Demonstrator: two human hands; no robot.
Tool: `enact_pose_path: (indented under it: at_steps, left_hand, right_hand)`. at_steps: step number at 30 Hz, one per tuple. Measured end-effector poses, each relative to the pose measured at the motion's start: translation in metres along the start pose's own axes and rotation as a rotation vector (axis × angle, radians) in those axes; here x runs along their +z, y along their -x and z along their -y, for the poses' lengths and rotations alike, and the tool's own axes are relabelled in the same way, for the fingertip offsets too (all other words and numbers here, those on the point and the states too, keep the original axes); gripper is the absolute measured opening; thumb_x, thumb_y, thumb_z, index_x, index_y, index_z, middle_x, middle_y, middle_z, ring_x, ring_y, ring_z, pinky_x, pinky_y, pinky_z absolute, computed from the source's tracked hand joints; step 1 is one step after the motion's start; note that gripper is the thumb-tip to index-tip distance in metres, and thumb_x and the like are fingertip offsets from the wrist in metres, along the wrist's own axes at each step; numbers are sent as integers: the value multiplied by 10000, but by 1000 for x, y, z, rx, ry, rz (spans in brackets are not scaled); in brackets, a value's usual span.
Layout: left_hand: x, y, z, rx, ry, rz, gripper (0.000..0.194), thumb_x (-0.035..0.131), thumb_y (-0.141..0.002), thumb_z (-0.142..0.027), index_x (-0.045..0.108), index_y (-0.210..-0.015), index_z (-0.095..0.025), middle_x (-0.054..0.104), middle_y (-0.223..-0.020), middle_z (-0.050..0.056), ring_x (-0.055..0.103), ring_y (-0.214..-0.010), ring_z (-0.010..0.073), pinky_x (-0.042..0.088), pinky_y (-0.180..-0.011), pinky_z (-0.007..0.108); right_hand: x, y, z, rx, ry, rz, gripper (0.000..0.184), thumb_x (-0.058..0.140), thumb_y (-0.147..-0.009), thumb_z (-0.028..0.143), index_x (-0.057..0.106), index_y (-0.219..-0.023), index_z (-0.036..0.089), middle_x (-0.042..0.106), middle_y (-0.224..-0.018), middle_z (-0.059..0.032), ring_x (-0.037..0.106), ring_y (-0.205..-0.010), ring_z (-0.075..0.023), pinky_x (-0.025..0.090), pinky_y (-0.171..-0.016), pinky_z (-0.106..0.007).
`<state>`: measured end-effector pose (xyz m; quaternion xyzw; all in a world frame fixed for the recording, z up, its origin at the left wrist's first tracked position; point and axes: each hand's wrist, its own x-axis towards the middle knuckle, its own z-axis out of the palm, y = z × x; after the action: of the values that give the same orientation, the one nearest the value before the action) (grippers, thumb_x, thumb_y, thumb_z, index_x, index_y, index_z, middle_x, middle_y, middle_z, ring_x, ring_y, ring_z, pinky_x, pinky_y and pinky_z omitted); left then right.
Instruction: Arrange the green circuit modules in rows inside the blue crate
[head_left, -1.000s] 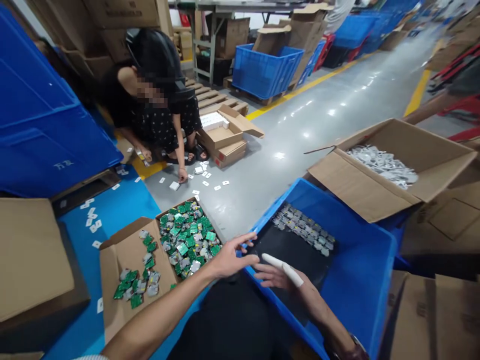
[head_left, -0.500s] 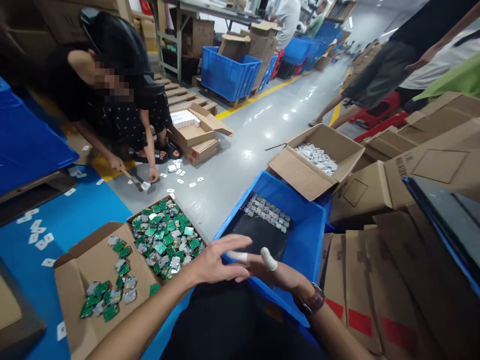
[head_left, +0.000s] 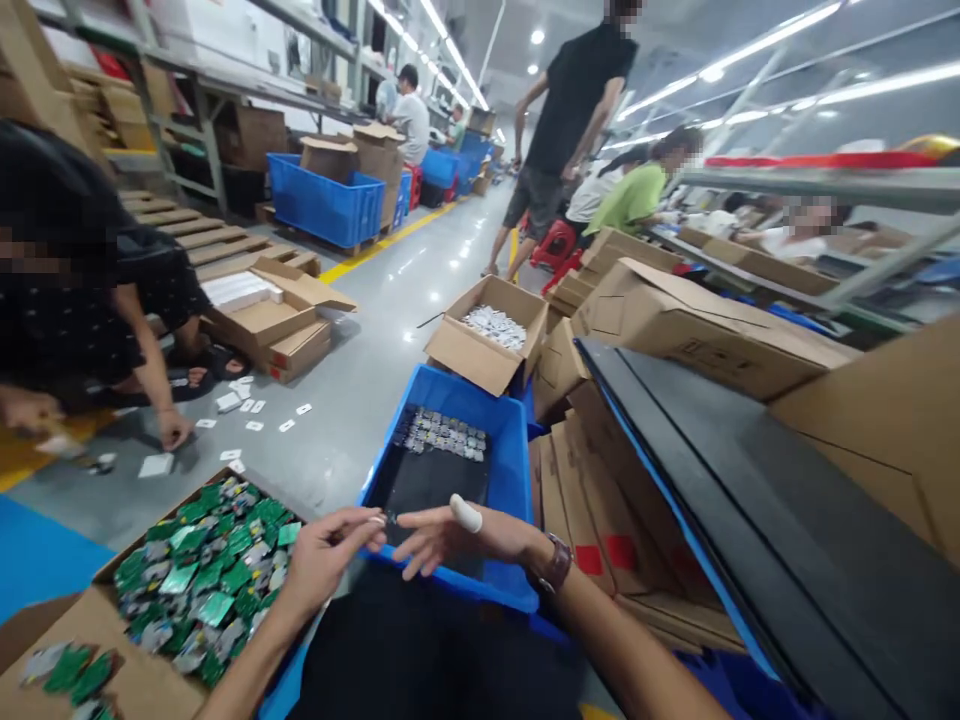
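Observation:
My left hand (head_left: 326, 555) is closed in a pinch over the near left rim of the blue bin (head_left: 525, 480). A small white finger cot (head_left: 380, 520) shows between its fingertips. Just right of it, my right hand (head_left: 457, 535) is open, palm partly turned up and fingers spread, holding nothing. Its thumb wears another white finger cot (head_left: 466, 514), while the other fingers look bare. Below the hands in the bin lie rows of small grey parts (head_left: 446, 436) on a black sheet (head_left: 431, 485). A carton of green circuit boards (head_left: 217, 570) stands left of my left hand.
An open carton of white parts (head_left: 495, 327) stands beyond the bin. Folded cardboard (head_left: 592, 500) and a black panel (head_left: 750, 500) crowd the right. At left a person (head_left: 75, 270) crouches among white pieces (head_left: 255, 426) on the floor. Another person (head_left: 570, 110) stands in the aisle.
The view has swung right and up. The right index finger's white cot has come off and is now in my left fingertips. My hands have drawn slightly apart.

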<state>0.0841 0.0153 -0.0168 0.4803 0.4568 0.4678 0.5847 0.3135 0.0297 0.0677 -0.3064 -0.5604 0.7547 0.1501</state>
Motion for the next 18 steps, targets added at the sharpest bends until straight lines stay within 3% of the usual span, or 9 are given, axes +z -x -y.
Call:
enact_pose_path:
  at_steps: [2,5,7,9,12,15,18]
  left_hand:
    - [4,-1,0,-163,127,-26,412,823,-722,-483,767,-987,-172,775,-811,75,736,-702,229,633,-704,346]
    - [20,6,-3,-308,296,159,513,852,-660,-421,741,-1104,-189,764,-1072,111,739,-873,279,639,-741,385]
    - [30,11,-5,-373,363,221,520,855,-613,-439,762,-1066,-203,734,-1193,118,726,-966,328,643,-779,422]
    - [37,12,-6,-494,365,215,532,886,-562,-454,776,-1015,-200,747,-1169,113,727,-983,348,643,-803,425]
    - [46,6,-11,-637,288,232,597,964,-487,-401,777,-1001,-162,781,-1054,104,733,-986,318,633,-772,314]
    - [49,2,-19,-612,226,262,591,991,-434,-430,802,-909,-133,796,-980,112,733,-969,288,611,-784,262]
    - [47,10,-27,-496,151,308,562,963,-469,-514,823,-854,-130,800,-897,127,737,-862,289,611,-783,328]
  right_hand:
    - [-3,4,-5,-80,190,-193,789,436,-901,766,514,-1448,202,674,-1297,-158,693,-1083,-243,513,-968,-424]
    - [2,-1,-11,-168,650,-380,709,673,-865,577,525,-1429,173,651,-1322,-148,635,-1170,-241,481,-1018,-369]
    - [8,-8,-8,-152,948,-367,706,747,-832,452,508,-1431,165,623,-1357,-145,599,-1227,-254,468,-1028,-344]
    - [11,-13,-1,-84,1153,-326,730,761,-813,382,465,-1449,183,607,-1372,-126,598,-1229,-256,490,-981,-329]
    - [12,-11,12,-5,1321,-331,747,734,-830,391,403,-1471,194,610,-1358,-123,611,-1199,-261,512,-919,-350]
    - [17,-2,20,32,1373,-404,699,666,-882,420,386,-1481,193,636,-1309,-132,633,-1146,-267,512,-894,-375]
    - [22,7,19,71,1320,-434,732,672,-858,419,388,-1499,209,671,-1236,-109,668,-1052,-261,512,-845,-352]
